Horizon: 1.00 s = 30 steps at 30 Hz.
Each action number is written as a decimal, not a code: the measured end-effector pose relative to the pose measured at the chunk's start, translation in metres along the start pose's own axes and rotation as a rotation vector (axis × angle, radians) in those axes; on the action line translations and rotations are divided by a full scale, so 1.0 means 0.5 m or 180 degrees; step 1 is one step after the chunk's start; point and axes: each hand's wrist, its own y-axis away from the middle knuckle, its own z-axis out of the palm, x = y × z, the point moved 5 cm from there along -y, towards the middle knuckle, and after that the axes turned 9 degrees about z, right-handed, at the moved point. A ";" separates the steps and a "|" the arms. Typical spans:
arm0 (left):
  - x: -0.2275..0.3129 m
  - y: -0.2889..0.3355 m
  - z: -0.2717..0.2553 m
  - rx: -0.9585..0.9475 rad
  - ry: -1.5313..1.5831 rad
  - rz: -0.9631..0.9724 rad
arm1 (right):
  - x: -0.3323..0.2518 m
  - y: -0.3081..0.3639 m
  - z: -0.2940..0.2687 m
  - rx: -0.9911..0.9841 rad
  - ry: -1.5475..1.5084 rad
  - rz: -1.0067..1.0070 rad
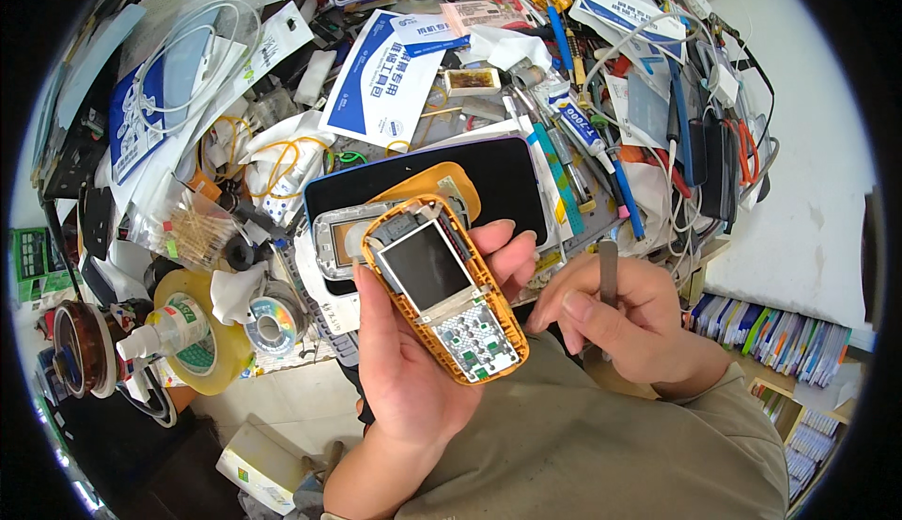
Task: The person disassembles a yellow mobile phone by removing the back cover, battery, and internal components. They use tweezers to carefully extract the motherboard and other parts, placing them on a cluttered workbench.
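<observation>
"How are the hands posing?"

"The left hand is turning its palm upward and gripping an opened orange phone, thumb along one edge, fingers curling round the other. The right hand is bending inward, gripping a flat metal tool near the phone."

"Where is the phone sitting?"

"It's resting in the left palm, partly covering a black panel."

"Any labels?"

"A blue-and-white packet is showing large printed characters; a blue-and-white tube is bearing bold lettering."
</observation>
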 end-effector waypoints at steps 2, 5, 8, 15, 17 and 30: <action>-0.001 0.001 -0.004 0.0094 -0.0010 0.0036 | 0.004 0.008 -0.005 -0.0034 0.0047 -0.0369; -0.005 0.003 -0.002 0.0118 -0.0029 0.0048 | 0.025 0.018 -0.007 -0.0098 0.0008 -0.0207; -0.010 0.004 0.004 0.0240 -0.0132 -0.0027 | 0.040 0.021 0.004 -0.0255 -0.0020 0.0024; -0.006 0.017 0.006 0.1017 -0.0733 -0.0125 | 0.051 0.011 0.021 -0.0505 -0.0026 0.0052; -0.004 0.015 0.010 0.0890 -0.0676 -0.0037 | 0.055 0.011 0.020 -0.0470 -0.0131 0.0093; -0.011 0.012 0.011 0.0152 -0.0234 0.0058 | 0.035 0.004 0.011 -0.0020 -0.0264 -0.0507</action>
